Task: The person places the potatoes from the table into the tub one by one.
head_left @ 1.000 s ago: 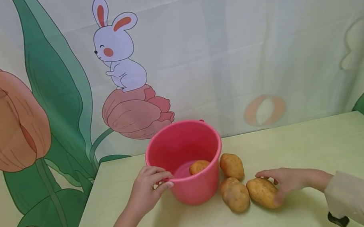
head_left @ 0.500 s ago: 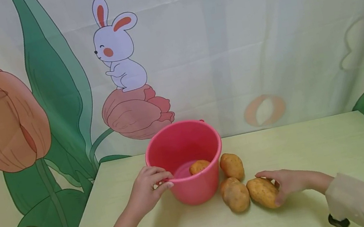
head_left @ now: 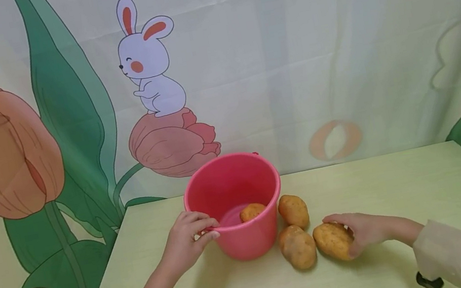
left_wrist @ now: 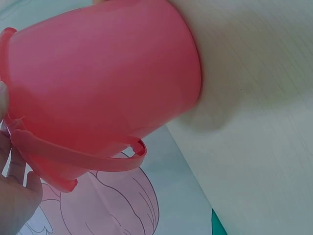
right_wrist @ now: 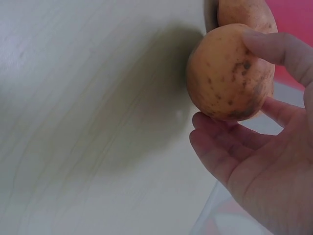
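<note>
From the head view I see my left hand (head_left: 185,242) at the near left rim of the round pink plastic bucket (head_left: 247,236), thumb and fingers pinching that rim; so the left grip is clasped on the bucket. The left wrist view fills with the bucket's (left_wrist: 102,83) pink wall and its thin pink handle (left_wrist: 80,159) lying down against the side, with the edge of my hand (left_wrist: 17,196) at the lower left.

My right hand (head_left: 361,231) curls round a brown, spotted oval potato (head_left: 333,241), the rightmost of three beside the bucket. In the right wrist view the thumb (right_wrist: 281,49) lies over the top of that potato (right_wrist: 227,73) and the fingers (right_wrist: 230,147) cup it from below, so the right grip is grasping the potato. Whether the potato touches the counter (head_left: 403,180) I cannot tell.

A second brown potato (head_left: 297,247) lies on the pale green counter just to the left of the held one, very close to the bucket's base. A third potato (head_left: 293,210) sits behind it, against the bucket's right wall. A fourth potato (head_left: 251,211) lies inside the bucket, on its bottom.

Behind the counter hangs a printed cloth backdrop (head_left: 333,43) with a white cartoon rabbit (head_left: 148,60) on a pink flower and large green leaves.
</note>
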A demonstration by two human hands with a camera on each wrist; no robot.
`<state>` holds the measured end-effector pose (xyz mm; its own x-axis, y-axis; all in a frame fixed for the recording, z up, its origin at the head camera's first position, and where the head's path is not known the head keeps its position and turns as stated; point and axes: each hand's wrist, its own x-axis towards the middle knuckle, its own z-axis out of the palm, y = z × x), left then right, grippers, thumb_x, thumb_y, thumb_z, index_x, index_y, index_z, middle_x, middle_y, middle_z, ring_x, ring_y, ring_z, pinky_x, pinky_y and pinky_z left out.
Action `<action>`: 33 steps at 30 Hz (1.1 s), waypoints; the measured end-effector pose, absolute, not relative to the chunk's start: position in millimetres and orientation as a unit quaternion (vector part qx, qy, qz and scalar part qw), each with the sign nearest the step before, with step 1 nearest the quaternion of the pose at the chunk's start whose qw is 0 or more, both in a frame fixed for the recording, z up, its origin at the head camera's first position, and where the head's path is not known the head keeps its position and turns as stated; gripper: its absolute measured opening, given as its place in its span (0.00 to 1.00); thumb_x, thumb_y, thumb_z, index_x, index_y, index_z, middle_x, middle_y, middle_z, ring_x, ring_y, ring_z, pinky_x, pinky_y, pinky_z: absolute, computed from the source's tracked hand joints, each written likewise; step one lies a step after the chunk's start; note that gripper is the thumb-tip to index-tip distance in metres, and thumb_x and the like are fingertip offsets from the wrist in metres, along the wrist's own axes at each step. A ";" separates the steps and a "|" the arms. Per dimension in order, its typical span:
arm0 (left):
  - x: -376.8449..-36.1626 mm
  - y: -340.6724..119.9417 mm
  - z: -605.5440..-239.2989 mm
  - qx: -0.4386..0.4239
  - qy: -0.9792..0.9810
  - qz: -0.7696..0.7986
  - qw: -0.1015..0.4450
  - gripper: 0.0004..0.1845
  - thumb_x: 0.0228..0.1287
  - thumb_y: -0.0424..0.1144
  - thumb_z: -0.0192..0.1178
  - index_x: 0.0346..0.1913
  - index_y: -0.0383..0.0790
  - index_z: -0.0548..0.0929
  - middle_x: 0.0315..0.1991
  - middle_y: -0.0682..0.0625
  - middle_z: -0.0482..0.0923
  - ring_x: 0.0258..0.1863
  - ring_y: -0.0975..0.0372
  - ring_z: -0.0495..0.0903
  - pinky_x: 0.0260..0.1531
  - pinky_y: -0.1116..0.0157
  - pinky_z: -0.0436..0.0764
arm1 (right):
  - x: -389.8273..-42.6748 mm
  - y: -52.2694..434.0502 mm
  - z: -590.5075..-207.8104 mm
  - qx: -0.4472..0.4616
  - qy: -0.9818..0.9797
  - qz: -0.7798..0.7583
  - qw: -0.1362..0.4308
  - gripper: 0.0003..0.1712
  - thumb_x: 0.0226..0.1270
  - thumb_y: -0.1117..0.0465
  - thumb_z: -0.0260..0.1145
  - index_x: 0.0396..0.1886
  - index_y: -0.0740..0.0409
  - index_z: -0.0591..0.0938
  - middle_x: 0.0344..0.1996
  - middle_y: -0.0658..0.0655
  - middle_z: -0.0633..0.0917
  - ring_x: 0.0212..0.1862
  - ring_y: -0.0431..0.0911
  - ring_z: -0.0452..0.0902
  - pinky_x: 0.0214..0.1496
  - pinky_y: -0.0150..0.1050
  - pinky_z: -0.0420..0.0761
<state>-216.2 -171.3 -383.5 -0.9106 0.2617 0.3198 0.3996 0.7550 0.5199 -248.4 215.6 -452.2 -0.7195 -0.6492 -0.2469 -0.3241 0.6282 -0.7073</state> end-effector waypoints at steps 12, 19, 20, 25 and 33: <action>-215.7 -171.9 -382.8 -0.181 -0.929 -0.299 0.117 0.13 0.43 0.38 0.69 0.37 0.49 0.84 0.37 0.55 0.77 0.43 0.62 0.70 0.31 0.66 0.81 | -248.4 216.7 -447.6 -0.300 0.870 -0.319 0.227 0.48 0.37 0.63 0.71 0.61 0.68 0.60 0.55 0.65 0.69 0.53 0.53 0.65 0.53 0.50 0.67; -215.8 -172.0 -382.7 -0.181 -0.929 -0.300 0.116 0.13 0.43 0.38 0.68 0.37 0.49 0.84 0.37 0.55 0.77 0.43 0.62 0.70 0.32 0.65 0.81 | -250.8 217.7 -443.9 -0.299 0.871 -0.314 0.232 0.49 0.37 0.62 0.71 0.62 0.68 0.60 0.55 0.65 0.68 0.51 0.52 0.65 0.50 0.48 0.69; -215.8 -172.0 -382.7 -0.180 -0.930 -0.300 0.116 0.13 0.43 0.38 0.68 0.37 0.49 0.84 0.37 0.55 0.77 0.43 0.62 0.70 0.32 0.65 0.81 | -251.2 217.6 -442.8 -0.302 0.871 -0.312 0.229 0.49 0.37 0.62 0.71 0.62 0.68 0.60 0.55 0.65 0.69 0.51 0.52 0.65 0.50 0.47 0.69; -215.9 -171.8 -382.7 -0.177 -0.930 -0.300 0.113 0.13 0.43 0.38 0.68 0.37 0.49 0.84 0.37 0.55 0.77 0.43 0.62 0.70 0.32 0.66 0.81 | -253.0 216.9 -437.1 -0.310 0.873 -0.306 0.219 0.48 0.36 0.62 0.71 0.61 0.69 0.61 0.53 0.64 0.71 0.48 0.49 0.67 0.47 0.42 0.70; -215.5 -171.9 -382.0 -0.178 -0.930 -0.300 0.112 0.13 0.43 0.38 0.68 0.37 0.49 0.84 0.37 0.55 0.77 0.42 0.62 0.70 0.31 0.69 0.80 | -255.8 215.8 -428.8 -0.313 0.873 -0.307 0.214 0.48 0.36 0.64 0.71 0.61 0.68 0.61 0.50 0.60 0.72 0.43 0.46 0.66 0.43 0.38 0.70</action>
